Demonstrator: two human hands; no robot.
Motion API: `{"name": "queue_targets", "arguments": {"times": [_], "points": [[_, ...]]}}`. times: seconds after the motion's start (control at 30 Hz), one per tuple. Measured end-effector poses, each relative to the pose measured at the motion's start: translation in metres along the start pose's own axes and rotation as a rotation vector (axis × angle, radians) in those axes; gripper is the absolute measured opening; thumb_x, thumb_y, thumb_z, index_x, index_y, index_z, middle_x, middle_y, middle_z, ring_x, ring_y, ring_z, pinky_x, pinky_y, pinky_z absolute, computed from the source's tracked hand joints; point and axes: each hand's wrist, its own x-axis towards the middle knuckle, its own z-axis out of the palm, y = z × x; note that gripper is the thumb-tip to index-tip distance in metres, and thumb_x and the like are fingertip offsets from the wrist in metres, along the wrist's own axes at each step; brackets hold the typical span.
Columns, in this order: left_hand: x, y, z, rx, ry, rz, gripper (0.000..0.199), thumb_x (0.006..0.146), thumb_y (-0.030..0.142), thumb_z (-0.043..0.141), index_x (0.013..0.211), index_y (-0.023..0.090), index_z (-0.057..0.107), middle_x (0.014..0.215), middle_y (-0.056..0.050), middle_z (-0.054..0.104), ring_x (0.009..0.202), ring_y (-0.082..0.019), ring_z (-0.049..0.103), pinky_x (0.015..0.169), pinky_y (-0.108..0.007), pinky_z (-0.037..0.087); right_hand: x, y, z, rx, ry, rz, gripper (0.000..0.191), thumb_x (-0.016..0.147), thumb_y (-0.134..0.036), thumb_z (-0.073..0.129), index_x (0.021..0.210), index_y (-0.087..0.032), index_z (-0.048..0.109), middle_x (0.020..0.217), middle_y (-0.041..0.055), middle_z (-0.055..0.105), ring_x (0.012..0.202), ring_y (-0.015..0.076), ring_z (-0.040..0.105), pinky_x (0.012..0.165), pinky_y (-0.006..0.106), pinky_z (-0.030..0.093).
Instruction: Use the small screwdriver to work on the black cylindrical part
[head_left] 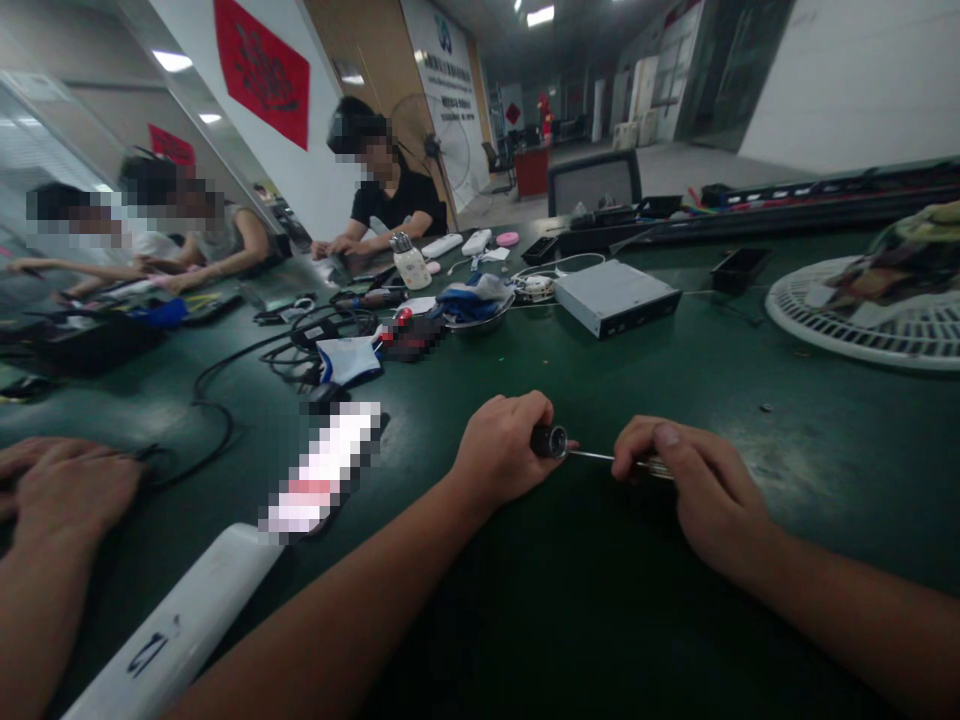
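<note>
My left hand [499, 450] is closed around a short black tube [551, 442] that looks like a small flashlight. Its round, hollow-looking end with a ring faces toward me and to the right. In my right hand [701, 485] is a screwdriver [596, 456], gripped by a partly hidden handle. The thin metal shaft points left, its tip close to the tube's end and my left fingertips. Whether the tip touches the tube I cannot tell. Both hands are just above the dark green table [570, 610].
A white elongated case [180, 610] and a lit phone [326, 470] lie left of my forearm, beside another person's hand [79, 485]. Beyond are cables [217, 370], cloths [472, 298], a grey disc drive [615, 295] and a white basket [795, 315]. Several people sit around the table.
</note>
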Motion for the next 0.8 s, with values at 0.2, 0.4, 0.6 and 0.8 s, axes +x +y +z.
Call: {"name": "queue_targets", "arguments": {"times": [0.2, 0.4, 0.6, 0.8], "points": [[0.0003, 0.0001, 0.0009, 0.000, -0.007, -0.017, 0.032, 0.078, 0.045, 0.070, 0.085, 0.021, 0.049, 0.074, 0.001, 0.059, 0.064, -0.014, 0.050, 0.059, -0.029, 0.035, -0.0011, 0.0007, -0.0015, 0.013, -0.015, -0.007, 0.042, 0.104, -0.039, 0.034, 0.086, -0.022, 0.067, 0.083, 0.0040, 0.062, 0.076, 0.0186, 0.057, 0.067, 0.033, 0.044], [-0.0012, 0.0000, 0.0031, 0.005, -0.010, -0.002, 0.034, 0.079, 0.048, 0.069, 0.084, 0.021, 0.049, 0.071, 0.002, 0.057, 0.063, -0.014, 0.050, 0.059, -0.028, 0.035, -0.0007, 0.0044, -0.0012, 0.093, -0.025, 0.014, 0.047, 0.105, -0.039, 0.032, 0.079, -0.022, 0.067, 0.077, 0.0024, 0.060, 0.072, 0.0170, 0.056, 0.067, 0.033, 0.042], [-0.0014, 0.0009, 0.0031, 0.006, -0.018, -0.009, 0.033, 0.078, 0.046, 0.069, 0.085, 0.021, 0.049, 0.073, 0.001, 0.059, 0.063, -0.014, 0.050, 0.059, -0.029, 0.035, -0.0021, 0.0036, -0.0009, 0.048, 0.006, 0.016, 0.044, 0.105, -0.039, 0.034, 0.083, -0.022, 0.067, 0.080, 0.0022, 0.060, 0.074, 0.0167, 0.056, 0.067, 0.032, 0.042], [-0.0015, 0.0003, 0.0036, 0.016, -0.024, -0.012, 0.035, 0.080, 0.050, 0.068, 0.085, 0.021, 0.049, 0.072, 0.002, 0.058, 0.063, -0.014, 0.050, 0.059, -0.029, 0.035, -0.0015, 0.0036, -0.0017, 0.077, -0.044, 0.000, 0.046, 0.105, -0.039, 0.032, 0.080, -0.022, 0.066, 0.077, 0.0020, 0.060, 0.071, 0.0162, 0.057, 0.067, 0.032, 0.042]]}}
